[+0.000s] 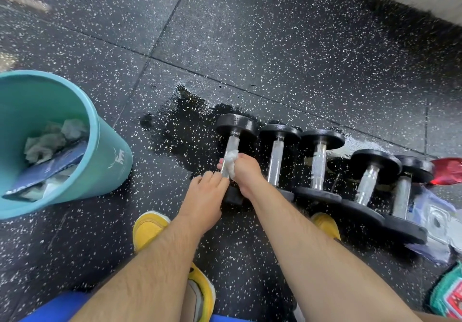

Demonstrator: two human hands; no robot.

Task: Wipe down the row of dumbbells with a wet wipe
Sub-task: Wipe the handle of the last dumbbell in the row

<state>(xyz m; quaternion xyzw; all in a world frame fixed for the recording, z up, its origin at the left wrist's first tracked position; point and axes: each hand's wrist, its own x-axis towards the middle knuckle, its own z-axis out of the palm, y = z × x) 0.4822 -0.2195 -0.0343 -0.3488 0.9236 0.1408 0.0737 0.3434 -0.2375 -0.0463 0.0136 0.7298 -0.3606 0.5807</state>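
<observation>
Several black dumbbells with chrome handles lie side by side on the speckled rubber floor. The leftmost dumbbell [237,124] has my right hand [246,175] wrapped around its handle with a crumpled white wet wipe [230,159] pressed against the metal. My left hand [203,200] rests on that dumbbell's near end, fingers bent over the weight and covering most of it. The other dumbbells [322,139] stretch off to the right, untouched.
A teal bucket [107,151] at the left holds used wipes and a blue packet. A wet patch [182,131] darkens the floor left of the dumbbells. A wipe packet [435,219] and red item [447,171] lie at the right. My yellow shoes [147,229] stand close below.
</observation>
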